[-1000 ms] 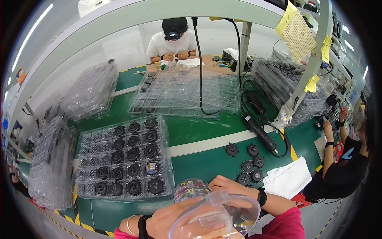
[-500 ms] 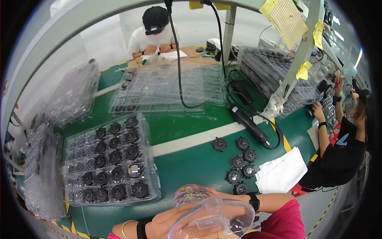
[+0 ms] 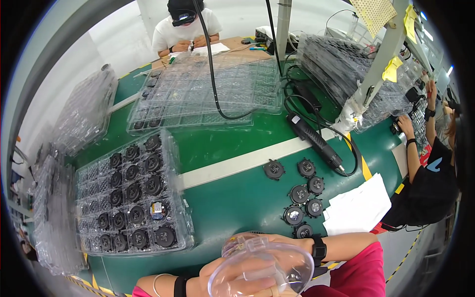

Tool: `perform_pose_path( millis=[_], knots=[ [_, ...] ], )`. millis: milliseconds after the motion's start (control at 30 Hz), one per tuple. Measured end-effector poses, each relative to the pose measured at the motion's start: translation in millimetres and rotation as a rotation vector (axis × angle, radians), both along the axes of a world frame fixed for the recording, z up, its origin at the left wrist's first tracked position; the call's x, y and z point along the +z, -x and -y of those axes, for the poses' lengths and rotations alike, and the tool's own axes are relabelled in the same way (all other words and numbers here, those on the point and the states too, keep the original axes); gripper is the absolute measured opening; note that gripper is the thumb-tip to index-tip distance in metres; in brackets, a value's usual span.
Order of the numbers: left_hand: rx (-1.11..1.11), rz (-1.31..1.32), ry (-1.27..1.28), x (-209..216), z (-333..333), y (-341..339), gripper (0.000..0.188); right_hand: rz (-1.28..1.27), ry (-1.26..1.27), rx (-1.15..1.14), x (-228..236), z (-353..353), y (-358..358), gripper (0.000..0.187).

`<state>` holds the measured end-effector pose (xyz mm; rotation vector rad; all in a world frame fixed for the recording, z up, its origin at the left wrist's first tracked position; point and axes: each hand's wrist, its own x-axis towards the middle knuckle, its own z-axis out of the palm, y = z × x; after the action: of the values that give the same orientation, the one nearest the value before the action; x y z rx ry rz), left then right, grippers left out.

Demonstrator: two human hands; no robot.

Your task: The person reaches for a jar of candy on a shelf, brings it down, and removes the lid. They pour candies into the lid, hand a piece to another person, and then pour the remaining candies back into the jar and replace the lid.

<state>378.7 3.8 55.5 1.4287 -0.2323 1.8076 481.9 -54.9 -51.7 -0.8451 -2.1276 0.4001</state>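
Observation:
Low in the head view, my left hand [image 3: 210, 270] and my right hand [image 3: 295, 249] close together around a clear plastic container [image 3: 232, 246] with coloured bits showing inside. Its round transparent lid [image 3: 265, 260] tilts up in front of the hands, so several fingers appear only through it and their tips are partly hidden. Ahead and to the right of my hands lie several round black parts with small tabs [image 3: 299, 193] on the green table. To the left a clear compartment tray [image 3: 186, 218] holds more such black parts; one cell has a part with a coloured, printed top [image 3: 158, 211].
A black electric screwdriver [image 3: 316, 144] with a looping cable lies beyond the loose parts, near white paper sheets [image 3: 357, 205]. Stacked clear trays [image 3: 54, 218] stand at left, more [image 3: 208, 91] at the back. A person [image 3: 185, 29] sits opposite; another [image 3: 428, 188] works at right.
The whole view has shifted a little. My hands remain around the container, with less of its body showing beside the lid. The loose black parts and the tray lie as before.

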Motion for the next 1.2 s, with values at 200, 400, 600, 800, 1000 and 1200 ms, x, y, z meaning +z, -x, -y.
perform_pose_path(
  millis=[200, 400, 600, 800, 1000, 1200],
  knots=[
    [0.123, 0.171, 0.068, -4, 11, -17, 0.024, -0.048, -0.008, -0.006, 5, -2, 1, 0.043],
    [0.213, 0.327, 0.129, -4, 16, -29, 0.025, -0.053, -0.01, -0.01, 8, -4, 0, 0.044],
    [0.219, 0.286, 0.143, 0, 18, -29, 0.026, -0.028, -0.005, -0.002, 6, -2, -1, 0.044],
    [0.219, 0.207, 0.069, 4, 12, -23, 0.026, -0.058, -0.019, -0.014, 12, 0, -4, 0.042],
    [0.239, 0.111, 0.013, 5, -3, -5, 0.026, -0.048, -0.01, -0.002, 12, -4, -3, 0.04],
    [-0.201, -0.561, -0.553, 5, -37, 32, 0.026, -0.155, 0.075, -0.038, 17, 7, -5, 0.038]
  ],
)
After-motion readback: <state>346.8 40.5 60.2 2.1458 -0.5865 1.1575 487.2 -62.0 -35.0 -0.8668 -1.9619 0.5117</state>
